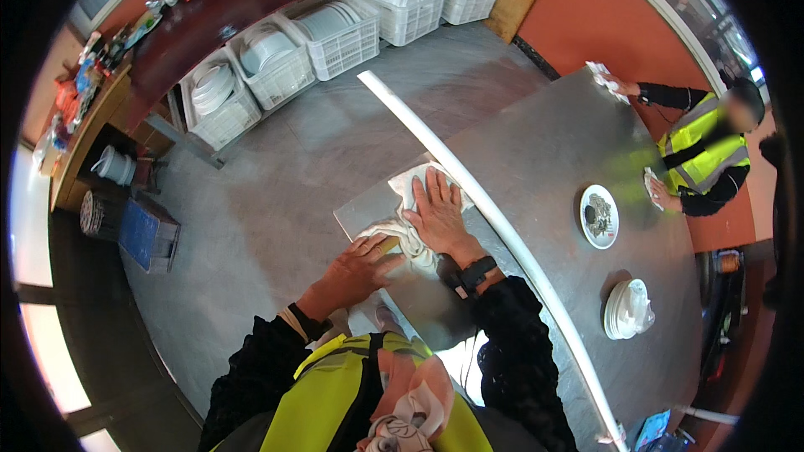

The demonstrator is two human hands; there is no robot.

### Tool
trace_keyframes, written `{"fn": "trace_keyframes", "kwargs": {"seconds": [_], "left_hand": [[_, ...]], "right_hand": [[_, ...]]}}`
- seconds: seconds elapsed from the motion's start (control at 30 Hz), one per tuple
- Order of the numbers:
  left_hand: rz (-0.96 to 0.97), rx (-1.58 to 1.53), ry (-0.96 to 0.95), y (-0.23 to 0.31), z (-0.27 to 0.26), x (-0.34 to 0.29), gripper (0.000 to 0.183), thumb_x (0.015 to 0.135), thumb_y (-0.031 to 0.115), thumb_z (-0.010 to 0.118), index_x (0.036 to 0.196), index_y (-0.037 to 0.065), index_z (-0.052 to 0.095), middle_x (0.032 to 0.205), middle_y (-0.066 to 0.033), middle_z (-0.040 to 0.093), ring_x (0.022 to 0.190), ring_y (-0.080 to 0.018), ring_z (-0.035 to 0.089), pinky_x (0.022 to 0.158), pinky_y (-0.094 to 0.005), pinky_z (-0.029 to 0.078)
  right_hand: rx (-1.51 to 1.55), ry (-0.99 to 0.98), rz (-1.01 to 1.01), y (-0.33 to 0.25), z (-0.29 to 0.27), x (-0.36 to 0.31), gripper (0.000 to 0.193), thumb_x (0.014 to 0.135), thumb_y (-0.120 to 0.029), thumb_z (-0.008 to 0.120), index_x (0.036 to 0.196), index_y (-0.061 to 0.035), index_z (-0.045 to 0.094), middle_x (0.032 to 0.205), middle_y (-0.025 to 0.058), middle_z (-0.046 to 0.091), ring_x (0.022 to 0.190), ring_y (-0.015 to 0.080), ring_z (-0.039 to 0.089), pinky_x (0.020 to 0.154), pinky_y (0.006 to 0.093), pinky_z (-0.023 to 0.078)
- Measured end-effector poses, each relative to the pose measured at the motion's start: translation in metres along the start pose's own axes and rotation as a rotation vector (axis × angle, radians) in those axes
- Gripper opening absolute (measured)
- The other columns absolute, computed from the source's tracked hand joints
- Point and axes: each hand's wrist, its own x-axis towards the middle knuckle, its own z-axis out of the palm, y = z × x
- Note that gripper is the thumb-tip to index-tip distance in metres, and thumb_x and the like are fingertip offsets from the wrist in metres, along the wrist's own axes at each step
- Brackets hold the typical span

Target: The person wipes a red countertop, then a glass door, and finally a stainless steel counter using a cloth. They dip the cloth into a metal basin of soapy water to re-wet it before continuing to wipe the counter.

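A cream-white cloth (408,235) lies bunched on the near end of a metal tabletop (519,167). My right hand (439,213) presses on it from above, fingers spread and flat. At the cloth's left side, by the table edge, my left hand (353,276) closes its fingers over the bunched fabric. A small yellowish patch shows beside the left fingertips; I cannot make out what it is. A long white pipe (494,209) crosses the table just right of my right hand.
Across the table, a co-worker (712,142) in a yellow vest holds white cloths. A white dish (599,216) with grey-green contents and stacked plates (624,310) stand on the tabletop. White crates (339,38) of dishes line the far side; a blue-topped stool (149,233) stands left.
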Motion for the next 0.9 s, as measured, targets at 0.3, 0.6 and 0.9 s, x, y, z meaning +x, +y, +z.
{"fn": "trace_keyframes", "kwargs": {"seconds": [0.3,0.6,0.9], "left_hand": [[0.050,-0.032,-0.120,-0.068,-0.021,0.001,0.058,0.084,0.028,0.070,0.139,0.015,0.055,0.149,-0.0161,0.044,0.142,-0.0348,0.035,0.116,-0.0476,0.028],[0.044,-0.046,-0.284,-0.129,-0.042,0.007,0.054,0.090,0.028,0.063,0.140,0.009,0.051,0.158,-0.0192,0.031,0.149,-0.0348,0.023,0.120,-0.0534,0.016],[0.144,0.025,-0.293,-0.106,-0.030,-0.005,0.052,0.087,0.027,0.067,0.125,-0.007,0.058,0.156,-0.0272,0.031,0.151,-0.0382,0.016,0.119,-0.0589,0.011]], "right_hand": [[-0.056,0.083,0.125,-0.021,0.013,0.042,0.067,0.098,-0.050,0.048,0.152,-0.0113,0.038,0.163,0.0212,0.018,0.150,0.0396,0.016,0.117,0.0615,0.012],[-0.046,0.172,0.263,-0.062,0.024,0.053,0.061,0.101,-0.045,0.043,0.152,-0.0130,0.038,0.162,0.0173,0.024,0.152,0.0360,0.015,0.119,0.0571,0.012],[-0.031,0.307,0.346,-0.101,0.043,-0.009,0.066,0.100,-0.040,0.046,0.154,-0.0048,0.031,0.163,0.0194,0.021,0.152,0.0369,0.014,0.121,0.0545,0.011]]}}
